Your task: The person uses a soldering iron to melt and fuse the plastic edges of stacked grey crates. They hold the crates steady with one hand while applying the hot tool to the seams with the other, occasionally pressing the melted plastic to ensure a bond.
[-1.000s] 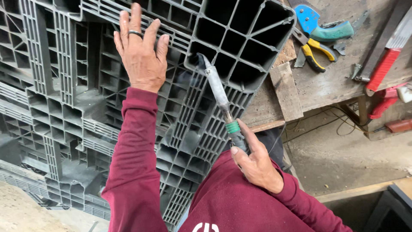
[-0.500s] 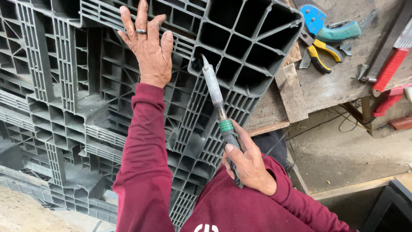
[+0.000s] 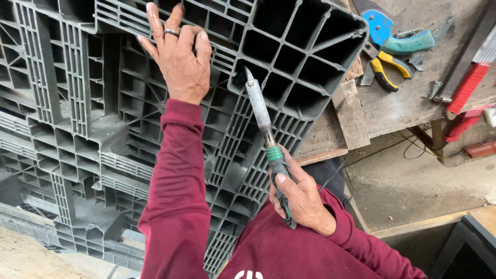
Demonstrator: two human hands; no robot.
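Worn wooden surface [image 3: 413, 103] at upper right, pliers [image 3: 382, 67] lying loose. Grey pallet [image 3: 103, 129] tilted against it, filling left of frame. Left hand [image 3: 178, 57] spread flat on ribs, steadying. Right hand [image 3: 299, 199], grip clamped on iron [image 3: 261, 111]; tip at a rib, possibly touching.

The grey plastic pallet [image 3: 129, 129] stood tilted on edge against the workbench [image 3: 413, 103], its ribbed, honeycombed underside facing up. The soldering iron [image 3: 263, 129], a long dull metal shaft with a green collar and dark grip, slanted upward, its tip touching a rib near the pallet's upper right corner.
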